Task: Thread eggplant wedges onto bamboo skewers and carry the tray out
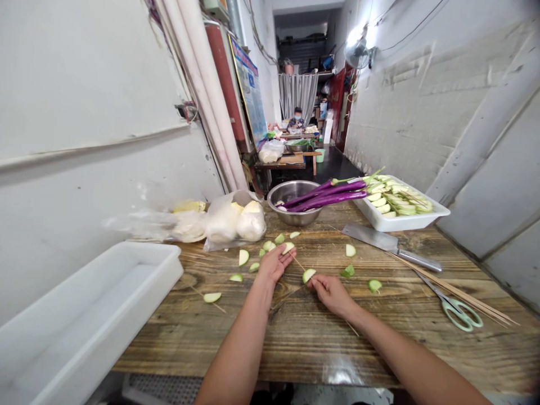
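My left hand has its fingers and thumb around a half-round slice of pale vegetable with green skin. A thin bamboo skewer runs from that slice towards my right hand. A second green-edged slice sits on the skewer close to my right fingertips, which are pinched around the stick. The skewer's other end shows below my right wrist. Several loose slices lie around my left hand. Further left, one slice is on its own short skewer.
A cleaver, green-handled scissors and bamboo skewers lie right. Behind are a steel bowl with purple eggplants, a white tray of skewered slices and bagged white vegetables. A long white tray stands left.
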